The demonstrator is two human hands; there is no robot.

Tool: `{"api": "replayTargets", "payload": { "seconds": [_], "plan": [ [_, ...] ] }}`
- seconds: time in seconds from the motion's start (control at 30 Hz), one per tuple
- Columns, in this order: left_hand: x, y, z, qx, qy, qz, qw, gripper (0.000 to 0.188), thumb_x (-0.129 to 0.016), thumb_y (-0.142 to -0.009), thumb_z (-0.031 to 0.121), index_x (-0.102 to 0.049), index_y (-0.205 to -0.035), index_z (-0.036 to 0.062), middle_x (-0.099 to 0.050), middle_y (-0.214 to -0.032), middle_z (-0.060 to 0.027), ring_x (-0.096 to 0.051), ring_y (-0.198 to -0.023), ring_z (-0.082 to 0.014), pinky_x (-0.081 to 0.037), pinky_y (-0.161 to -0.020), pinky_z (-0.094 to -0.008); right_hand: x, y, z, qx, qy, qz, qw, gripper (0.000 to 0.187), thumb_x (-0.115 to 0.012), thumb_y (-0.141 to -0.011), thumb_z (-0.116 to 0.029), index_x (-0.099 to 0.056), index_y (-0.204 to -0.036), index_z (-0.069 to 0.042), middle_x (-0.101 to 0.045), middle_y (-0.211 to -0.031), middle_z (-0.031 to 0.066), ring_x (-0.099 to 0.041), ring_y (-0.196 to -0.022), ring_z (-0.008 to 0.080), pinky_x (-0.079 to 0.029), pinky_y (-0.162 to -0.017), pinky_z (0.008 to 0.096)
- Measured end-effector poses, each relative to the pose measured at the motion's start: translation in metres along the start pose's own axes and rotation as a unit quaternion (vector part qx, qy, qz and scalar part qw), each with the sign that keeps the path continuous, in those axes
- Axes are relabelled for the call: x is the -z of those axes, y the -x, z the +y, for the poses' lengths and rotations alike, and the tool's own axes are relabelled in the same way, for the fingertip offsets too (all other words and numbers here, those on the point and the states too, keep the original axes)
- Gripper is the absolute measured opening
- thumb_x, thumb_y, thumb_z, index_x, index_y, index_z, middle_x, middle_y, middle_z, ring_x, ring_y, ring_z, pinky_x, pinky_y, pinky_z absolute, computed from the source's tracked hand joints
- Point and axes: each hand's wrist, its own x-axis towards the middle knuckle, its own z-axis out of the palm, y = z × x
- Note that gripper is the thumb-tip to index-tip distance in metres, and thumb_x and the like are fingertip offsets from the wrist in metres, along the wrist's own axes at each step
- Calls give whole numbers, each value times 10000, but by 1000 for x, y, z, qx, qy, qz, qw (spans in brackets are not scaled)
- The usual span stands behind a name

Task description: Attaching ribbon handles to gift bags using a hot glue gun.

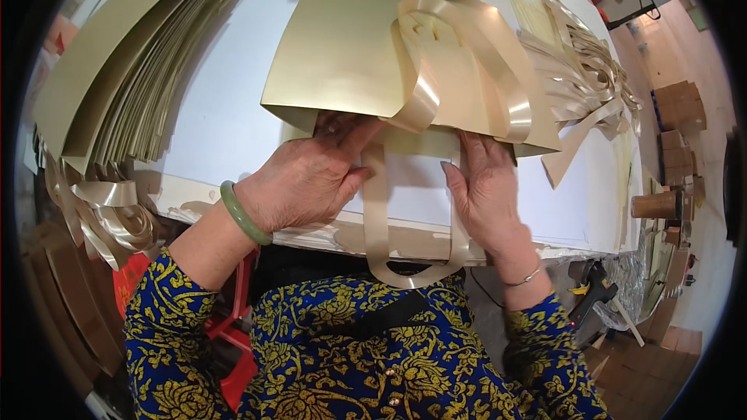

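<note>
A gold paper bag [334, 54] lies on the white work surface with its mouth toward me. One cream ribbon handle [420, 101] loops over its upper face; the other ribbon handle [377, 218] hangs from the mouth over the table's near edge. My left hand [311, 163], below a green bangle, reaches into the left of the mouth, fingers extended and thumb apart beside the lower ribbon. At the mouth's right side is my right hand [489, 183], its fingers pointing inside and its thumb spread away, near the ribbon's other strand. The bag's upper panel hides the fingertips of both hands.
Several folded gold bags [156, 70] stand stacked at the left, with ribbon loops [109, 202] hanging below. More ribbon handles [591, 70] lie bunched at the right. Beyond the table's right near corner are a black glue gun [595, 295] and cardboard boxes [678, 105].
</note>
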Motion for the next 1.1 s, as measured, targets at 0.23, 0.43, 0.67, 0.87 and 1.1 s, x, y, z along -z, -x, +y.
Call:
{"api": "replayTargets", "payload": {
  "seconds": [0.23, 0.43, 0.67, 0.87, 1.1],
  "plan": [
    [-4, 0, -3, -61, -61, 61, 994, 704, -566, -896, 129, -246, -1511, 8, -476, -1398, -274, -449, -1315, -416, -468, -1014, -476, -7, 1, 9, -48, -135, 63, 988, 566, -577, -955, -257, -417, -1420, 23, -516, -1342, 279, -469, -1240, 436, -354, -1057, 469],
    [-4, 24, 7, -179, -109, 195, 958, 550, -688, -763, 46, -541, -1292, 13, -626, -1208, -179, -606, -1108, -366, -540, -864, -411, -1, 0, 7, -38, -135, 42, 989, 566, -565, -957, -248, -403, -1429, 19, -500, -1358, 284, -471, -1240, 439, -352, -1063, 468],
    [2, 54, 9, 40, -103, 382, 917, 261, -791, -726, 145, -576, -844, 55, -594, -840, -90, -568, -722, -292, -459, -617, -403, 12, -9, -24, 14, -127, 13, 992, 563, -567, -943, -226, -403, -1419, 25, -553, -1274, 269, -497, -1198, 440, -372, -1047, 465],
    [1, 21, 7, 239, -145, 289, 916, 355, -746, -808, 347, -638, -734, 18, -632, -718, -160, -627, -692, -331, -490, -605, -412, -26, -41, -77, 157, -66, 1, 985, 576, -569, -947, -242, -394, -1405, 59, -538, -1309, 252, -468, -1240, 426, -362, -1075, 480],
    [2, 6, -13, 262, -225, 245, 906, 193, -702, -779, 220, -721, -654, 74, -649, -587, -146, -676, -572, -303, -521, -530, -403, -36, -43, -77, 158, -37, 8, 987, 694, -565, -954, -315, -327, -1448, 110, -413, -1437, 313, -371, -1344, 454, -314, -1125, 492]
  ]
}}
